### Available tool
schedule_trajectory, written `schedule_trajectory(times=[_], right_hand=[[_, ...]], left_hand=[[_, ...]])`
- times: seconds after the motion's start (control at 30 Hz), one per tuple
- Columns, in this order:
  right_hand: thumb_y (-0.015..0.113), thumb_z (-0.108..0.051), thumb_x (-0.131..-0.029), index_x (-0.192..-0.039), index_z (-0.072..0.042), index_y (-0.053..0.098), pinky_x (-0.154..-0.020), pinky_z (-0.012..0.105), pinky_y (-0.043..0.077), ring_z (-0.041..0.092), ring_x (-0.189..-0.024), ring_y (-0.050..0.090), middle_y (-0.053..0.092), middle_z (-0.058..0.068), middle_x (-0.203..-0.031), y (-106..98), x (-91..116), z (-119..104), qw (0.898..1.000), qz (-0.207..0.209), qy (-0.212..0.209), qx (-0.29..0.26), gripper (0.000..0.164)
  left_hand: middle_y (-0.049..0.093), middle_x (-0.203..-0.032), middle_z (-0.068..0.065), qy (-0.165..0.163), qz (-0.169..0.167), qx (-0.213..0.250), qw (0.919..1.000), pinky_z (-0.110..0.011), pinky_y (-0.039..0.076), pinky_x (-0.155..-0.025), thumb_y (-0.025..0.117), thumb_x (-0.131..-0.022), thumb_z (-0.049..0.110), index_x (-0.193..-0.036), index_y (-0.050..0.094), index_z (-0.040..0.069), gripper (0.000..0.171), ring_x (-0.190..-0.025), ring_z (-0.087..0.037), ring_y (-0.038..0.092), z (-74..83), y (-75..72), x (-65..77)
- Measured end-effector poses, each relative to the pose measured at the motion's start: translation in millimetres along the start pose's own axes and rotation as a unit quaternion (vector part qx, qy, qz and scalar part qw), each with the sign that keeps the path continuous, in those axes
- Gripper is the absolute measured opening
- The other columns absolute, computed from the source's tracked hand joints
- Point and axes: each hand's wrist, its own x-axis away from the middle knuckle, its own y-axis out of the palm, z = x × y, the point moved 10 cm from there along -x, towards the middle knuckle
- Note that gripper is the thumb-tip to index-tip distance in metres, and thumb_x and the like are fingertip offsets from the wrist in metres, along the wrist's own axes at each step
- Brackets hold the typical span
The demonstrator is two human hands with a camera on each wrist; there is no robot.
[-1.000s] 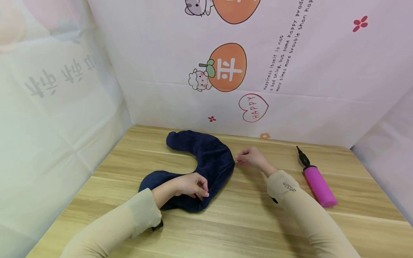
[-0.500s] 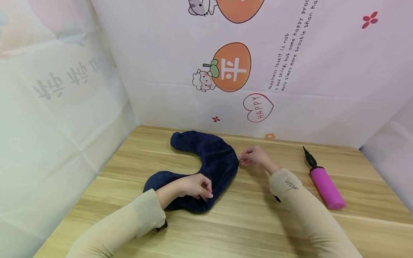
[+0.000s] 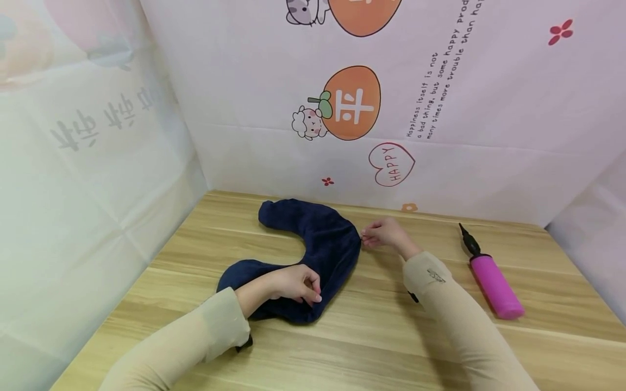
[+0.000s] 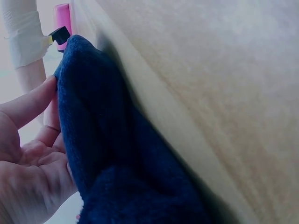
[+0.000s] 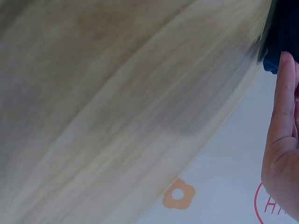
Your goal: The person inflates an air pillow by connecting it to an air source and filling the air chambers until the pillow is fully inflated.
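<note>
- Pillow (image 3: 335,239), dark navy and shaped like a U, lies in the centre of the head view on the wood-grain worktop (image 3: 381,342), its opening facing the left of the frame.
- Short plush nap and loose folds show in the left wrist view; I judge it light, soft and limp, with a nap that should grip well, and not fragile, more apt to crease or slump than to slide as a block.
- Left hand (image 3: 295,282), lower centre: thumb and fingers pinch the near edge of the pillow.
- Right hand (image 3: 386,233), right of centre: fingers drawn together on the tip of the outer curve; whether they pinch bare cloth or something small fixed there is too small to tell.
- Edges look the best place to take hold, rather than the slack middle; two pinches well apart should draw the cloth taut, while one alone would probably let it bunch.
- Pink pump (image 3: 496,285) lies at the right of the frame, well apart from both hands.
</note>
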Motion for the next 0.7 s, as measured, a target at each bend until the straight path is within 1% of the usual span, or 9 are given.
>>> schedule_trajectory(times=[0.1, 0.27, 0.47, 0.6, 0.7], right_hand=[[0.060, 0.002, -0.102, -0.114, 0.021, 0.061, -0.071, 0.030, 0.060, 0.011, -0.069, 0.070, 0.071, 0.006, -0.079, -1.4, -3.6, -0.3, 1.000, 0.005, 0.000, 0.002, 0.023], [0.059, 0.002, -0.103, -0.116, 0.023, 0.060, -0.071, 0.029, 0.060, 0.010, -0.068, 0.070, 0.071, 0.006, -0.079, -5.4, -9.1, -1.4, 1.000, 0.016, -0.007, -0.010, 0.025], [0.060, 0.002, -0.102, -0.115, 0.023, 0.060, -0.069, 0.028, 0.059, 0.009, -0.067, 0.069, 0.071, 0.006, -0.079, -8.3, -9.4, -1.2, 0.999, 0.027, -0.006, -0.021, 0.024], [0.060, 0.004, -0.101, -0.113, 0.023, 0.060, -0.067, 0.026, 0.059, 0.009, -0.066, 0.069, 0.071, 0.006, -0.078, -8.8, -9.7, 0.8, 0.999, 0.031, -0.004, -0.034, 0.022], [0.061, 0.003, -0.101, -0.112, 0.022, 0.060, -0.068, 0.026, 0.059, 0.008, -0.066, 0.069, 0.071, 0.005, -0.077, -9.3, -10.3, 2.0, 0.999, 0.035, -0.004, -0.033, 0.022]], left_hand=[[0.072, -0.080, 0.000, 0.001, -0.001, -0.004, 1.0000, -0.027, 0.051, -0.070, 0.072, -0.095, 0.004, -0.084, 0.065, 0.006, 0.013, -0.079, -0.013, 0.069, 0.1, 0.1, 0.0], [0.071, -0.080, 0.001, 0.010, -0.010, -0.015, 0.9998, -0.026, 0.050, -0.068, 0.072, -0.095, 0.003, -0.083, 0.065, 0.005, 0.014, -0.078, -0.012, 0.068, 2.9, 1.7, 1.0], [0.071, -0.079, 0.000, 0.021, -0.024, -0.024, 0.9992, -0.026, 0.048, -0.067, 0.072, -0.094, 0.002, -0.082, 0.064, 0.005, 0.015, -0.077, -0.012, 0.067, 5.9, 4.8, 3.4], [0.071, -0.079, -0.001, 0.023, -0.026, -0.029, 0.9990, -0.026, 0.048, -0.067, 0.072, -0.094, 0.002, -0.082, 0.064, 0.005, 0.015, -0.076, -0.012, 0.067, 6.0, 4.6, 4.1], [0.071, -0.078, -0.001, 0.022, -0.027, -0.032, 0.9989, -0.026, 0.048, -0.066, 0.073, -0.094, 0.002, -0.082, 0.064, 0.005, 0.015, -0.076, -0.013, 0.067, 5.7, 4.8, 3.4]])
